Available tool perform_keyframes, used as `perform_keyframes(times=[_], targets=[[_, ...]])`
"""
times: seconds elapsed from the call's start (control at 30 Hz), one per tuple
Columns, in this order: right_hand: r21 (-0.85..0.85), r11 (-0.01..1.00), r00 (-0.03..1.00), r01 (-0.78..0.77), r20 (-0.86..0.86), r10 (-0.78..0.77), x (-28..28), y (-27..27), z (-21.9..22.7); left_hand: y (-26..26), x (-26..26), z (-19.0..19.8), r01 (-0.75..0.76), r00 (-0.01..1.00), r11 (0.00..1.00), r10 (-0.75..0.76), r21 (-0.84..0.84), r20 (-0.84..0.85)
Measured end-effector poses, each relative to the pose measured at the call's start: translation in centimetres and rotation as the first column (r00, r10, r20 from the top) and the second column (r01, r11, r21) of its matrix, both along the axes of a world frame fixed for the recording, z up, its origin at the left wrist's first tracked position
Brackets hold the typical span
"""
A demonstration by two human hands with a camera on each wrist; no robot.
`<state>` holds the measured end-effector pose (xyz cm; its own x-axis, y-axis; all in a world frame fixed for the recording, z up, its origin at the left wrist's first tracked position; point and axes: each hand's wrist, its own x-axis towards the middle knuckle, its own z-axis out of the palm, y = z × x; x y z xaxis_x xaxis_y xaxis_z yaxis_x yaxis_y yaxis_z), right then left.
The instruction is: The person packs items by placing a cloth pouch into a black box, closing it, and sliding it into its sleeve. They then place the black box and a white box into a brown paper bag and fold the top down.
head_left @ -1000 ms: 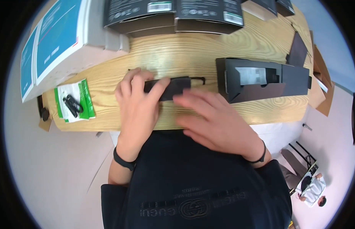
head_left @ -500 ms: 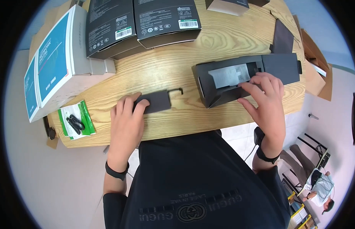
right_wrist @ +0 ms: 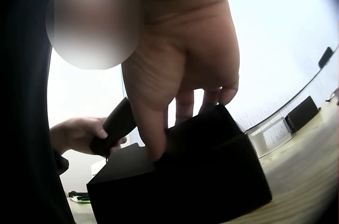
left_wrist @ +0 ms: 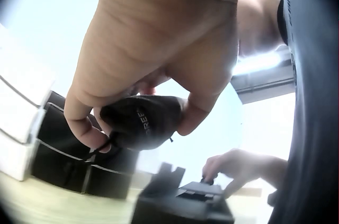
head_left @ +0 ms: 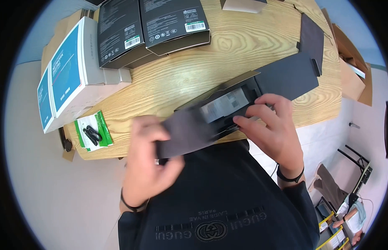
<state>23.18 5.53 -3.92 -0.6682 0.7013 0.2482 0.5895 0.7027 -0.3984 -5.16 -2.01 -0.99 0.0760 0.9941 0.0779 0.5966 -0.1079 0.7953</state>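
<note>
My left hand (head_left: 146,162) grips a dark grey drawstring pouch (head_left: 187,131), blurred in the head view and held above the table's front edge. Pale lettering and a cord show on the pouch (left_wrist: 145,121) in the left wrist view. The pouch overlaps the left end of a long black box (head_left: 288,77), whose lid is folded out to the right. Inside the box lies a pale packet with a printed label (head_left: 233,100). With thumb and fingers at the box's near wall, my right hand (head_left: 273,131) holds the box; its fingertips are partly hidden inside.
Two black boxes with barcode labels (head_left: 175,25) stand at the back, beside blue-and-white boxes (head_left: 66,75) on the left. A green-and-white packet (head_left: 104,129) bears a coiled black cable (head_left: 92,134). Another dark pouch (head_left: 311,39) lies at the back right. A person sits at the far right.
My left hand has lifted the pouch off the table and brought it rightward to the box. My right hand has reached the box, which now sits tilted and nearer to me.
</note>
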Motion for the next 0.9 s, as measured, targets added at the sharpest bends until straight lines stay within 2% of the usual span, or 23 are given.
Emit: perform_keyframes(times=[0.03, 0.1, 0.17, 0.23, 0.4, 0.47, 0.6, 0.73, 0.83, 0.9], targets=[[0.004, 1.000, 1.000, -0.001, -0.003, 0.001, 0.2, -0.1, 0.2, 0.9, 1.3, 0.4, 0.105, 0.994, 0.992, -0.103, 0.073, -0.030], [-0.038, 0.997, 0.998, -0.060, 0.032, 0.062, 0.6, -0.4, 0.7, 2.3, 3.6, 0.9, 0.228, 0.938, 0.973, -0.210, 0.035, -0.277], [-0.042, 0.998, 0.999, -0.038, 0.007, 0.038, 1.0, -1.0, 0.9, 2.9, 4.9, 0.3, 0.254, 0.911, 0.967, -0.236, 0.007, -0.337], [-0.051, 0.999, 1.000, -0.007, -0.020, 0.006, 1.3, -1.5, 1.0, 3.0, 5.3, -1.4, 0.251, 0.885, 0.963, -0.190, 0.093, -0.425], [-0.140, 0.990, 0.981, 0.010, -0.191, -0.037, 1.4, -2.4, 0.1, 3.6, 5.6, -1.9, 0.271, 0.841, 0.958, -0.190, 0.090, -0.507], [-0.155, 0.988, 0.977, -0.012, -0.212, -0.022, 1.4, -2.5, -0.1, 3.5, 6.6, -2.1, 0.319, 0.817, 0.941, -0.215, 0.109, -0.535], [-0.202, 0.979, 0.970, -0.027, -0.241, -0.023, 1.6, -2.4, -0.7, 4.6, 6.9, -3.6, 0.309, 0.815, 0.946, -0.210, 0.098, -0.540], [-0.194, 0.980, 0.968, -0.052, -0.250, 0.002, 1.8, -2.4, -0.9, 4.2, 6.3, -3.2, 0.303, 0.818, 0.946, -0.197, 0.115, -0.540], [-0.199, 0.978, 0.968, -0.068, -0.252, 0.016, 1.9, -2.3, -1.0, 3.7, 4.6, -2.8, 0.339, 0.797, 0.935, -0.228, 0.100, -0.560], [-0.199, 0.977, 0.967, -0.082, -0.252, 0.030, 2.0, -2.3, -1.2, 3.5, 3.4, -3.0, 0.442, 0.706, 0.896, -0.376, -0.043, -0.600]])
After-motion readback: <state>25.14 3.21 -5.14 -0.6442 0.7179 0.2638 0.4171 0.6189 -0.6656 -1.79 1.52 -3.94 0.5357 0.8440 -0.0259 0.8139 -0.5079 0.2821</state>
